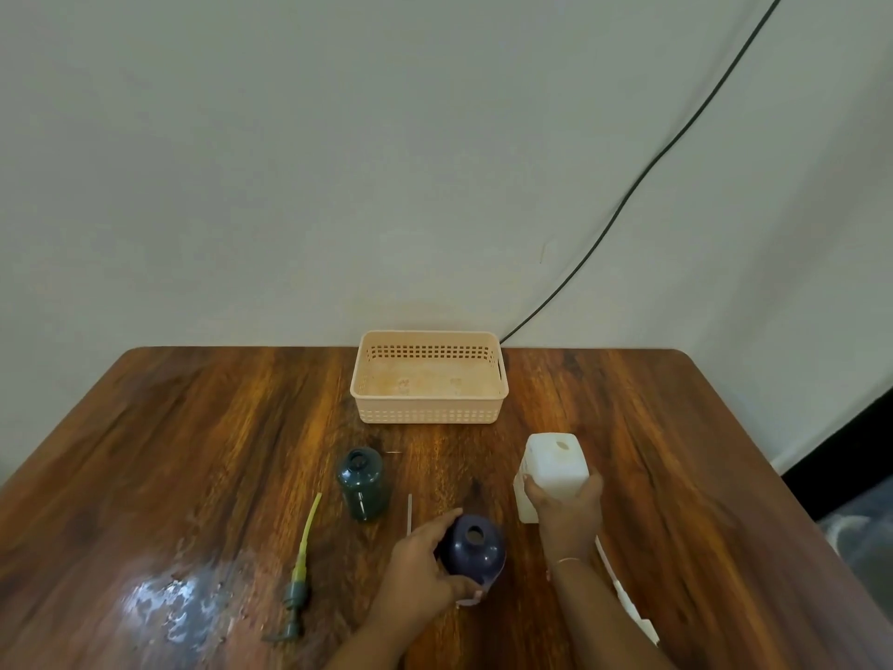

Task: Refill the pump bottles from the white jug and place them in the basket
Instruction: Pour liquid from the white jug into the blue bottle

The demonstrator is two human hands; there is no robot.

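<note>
Head view: left hand (419, 568) grips purple bottle (476, 548), right hand (568, 512) grips white jug (555, 469), both nearer than basket (427, 379). Pour step; next needs jug tilted over bottle mouth.

White jug (555, 469), peach basket (427, 411) (grid-perforated), bottles — green (361, 483), navy (476, 548)

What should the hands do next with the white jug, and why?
Probably lift and tip the white jug over the dark blue bottle: the right hand grips the jug, the left hand steadies the bottle, and both mouths are open.
</note>
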